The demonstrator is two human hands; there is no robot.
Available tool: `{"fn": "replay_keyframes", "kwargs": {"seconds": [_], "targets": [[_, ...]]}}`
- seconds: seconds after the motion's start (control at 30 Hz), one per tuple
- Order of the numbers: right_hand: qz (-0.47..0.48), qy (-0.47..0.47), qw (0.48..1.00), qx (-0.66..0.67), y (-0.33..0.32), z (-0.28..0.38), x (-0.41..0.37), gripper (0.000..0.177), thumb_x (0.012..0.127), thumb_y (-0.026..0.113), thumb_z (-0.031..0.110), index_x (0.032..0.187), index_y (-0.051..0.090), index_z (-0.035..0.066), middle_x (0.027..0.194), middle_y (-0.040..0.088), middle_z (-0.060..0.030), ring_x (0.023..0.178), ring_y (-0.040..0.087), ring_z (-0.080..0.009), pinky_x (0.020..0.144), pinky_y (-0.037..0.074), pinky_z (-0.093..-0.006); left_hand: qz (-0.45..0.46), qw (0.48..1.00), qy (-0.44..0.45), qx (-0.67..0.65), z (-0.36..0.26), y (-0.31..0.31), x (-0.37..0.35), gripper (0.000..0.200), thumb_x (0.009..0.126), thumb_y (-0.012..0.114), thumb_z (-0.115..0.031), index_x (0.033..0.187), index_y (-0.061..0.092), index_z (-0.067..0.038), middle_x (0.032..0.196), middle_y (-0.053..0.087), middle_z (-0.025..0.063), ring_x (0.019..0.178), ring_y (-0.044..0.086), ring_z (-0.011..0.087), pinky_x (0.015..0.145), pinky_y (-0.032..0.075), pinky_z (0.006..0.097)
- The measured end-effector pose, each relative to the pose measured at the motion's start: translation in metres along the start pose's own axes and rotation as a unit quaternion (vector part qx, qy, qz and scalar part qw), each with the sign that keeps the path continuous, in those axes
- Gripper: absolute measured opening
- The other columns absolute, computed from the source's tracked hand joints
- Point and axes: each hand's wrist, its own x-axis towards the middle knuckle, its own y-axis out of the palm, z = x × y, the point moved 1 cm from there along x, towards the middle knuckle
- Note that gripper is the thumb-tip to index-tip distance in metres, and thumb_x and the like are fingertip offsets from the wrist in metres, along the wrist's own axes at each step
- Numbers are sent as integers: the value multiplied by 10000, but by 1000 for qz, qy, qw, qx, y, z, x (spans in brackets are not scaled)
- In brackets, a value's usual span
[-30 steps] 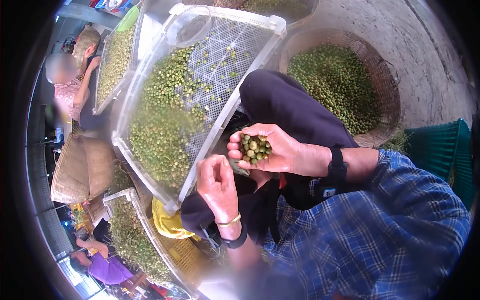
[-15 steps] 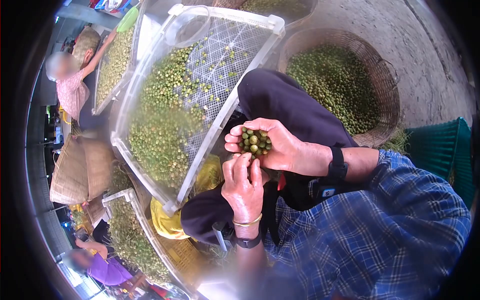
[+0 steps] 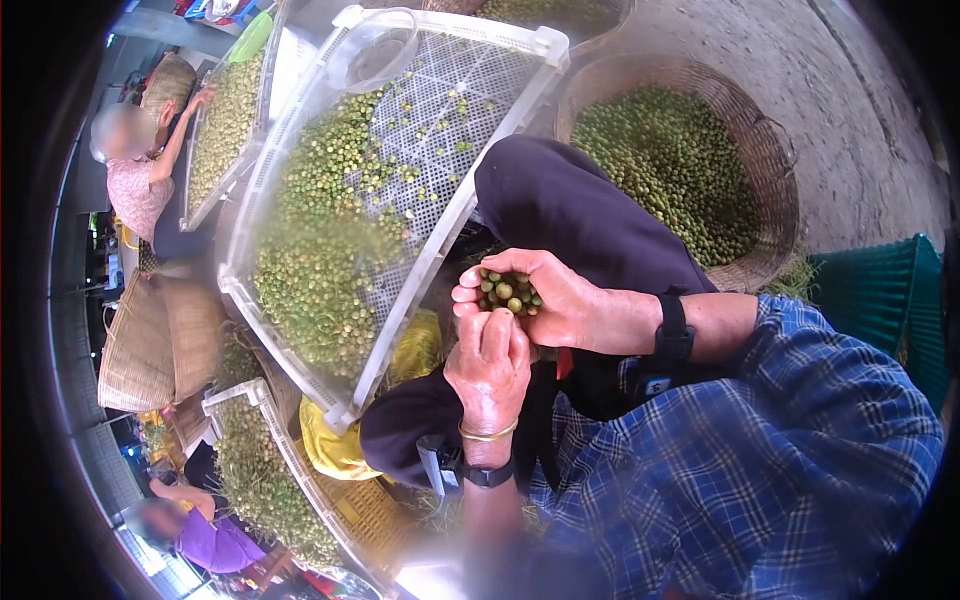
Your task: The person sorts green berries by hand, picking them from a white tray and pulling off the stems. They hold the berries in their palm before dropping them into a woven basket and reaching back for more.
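My right hand (image 3: 560, 300) is cupped palm up around a small heap of round green fruits (image 3: 503, 291), its thumb curling along the upper edge. Against the lower edge of that heap rests my left hand (image 3: 490, 370), back towards the camera, fingers bent and pressed together. What its fingertips pinch, if anything, is hidden. Both hands touch each other above my lap, between my dark-trousered knees (image 3: 590, 200). A white mesh tray (image 3: 450, 215), partly covered with the same fruits, lies just beyond them.
A wicker basket (image 3: 775, 200) full of green fruits stands beside my knee. On the tray's far corner sits a clear round bowl (image 3: 372, 50). Yellow cloth (image 3: 335, 445) lies below the tray. Two people work at the left, one by another fruit tray (image 3: 228, 130).
My left hand has shifted slightly, its fingers bending closer against my right hand. The co-worker at upper left has drawn an arm back from the green bowl to the tray edge.
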Motion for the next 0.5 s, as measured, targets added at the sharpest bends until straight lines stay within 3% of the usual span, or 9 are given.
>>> {"fn": "replay_keyframes", "kwargs": {"seconds": [0.17,0.3,0.43,0.5], "targets": [[24,5,999,35,3,0,1,175,866,495,152,845,545,-14,905,593,-134,860,583,-247,848,470,-349,-36,996,-63,-49,11,3,2,132,728,604,17,795,514,-53,733,474,60,586,506,184,527,440,312],[-13,7,1000,-4,-4,-1,1,188,873,503,174,866,558,-6,899,603,-110,847,589,-215,831,473,-339,-51,991,-80,-93,9,-9,10,131,726,588,34,792,505,-44,702,465,52,562,483,168,511,412,291],[-15,24,990,-137,-6,0,-4,221,836,583,229,927,603,28,886,610,-70,831,598,-187,738,498,-364,-46,990,-86,-100,13,-11,10,142,722,588,44,792,502,-45,708,465,56,563,490,176,502,420,298],[-25,7,982,-187,2,1,-10,196,863,562,192,953,598,21,900,614,-65,852,599,-171,778,488,-334,-33,994,-75,-72,15,-11,11,164,721,591,50,807,499,-56,726,472,66,570,515,198,489,442,310]]}}
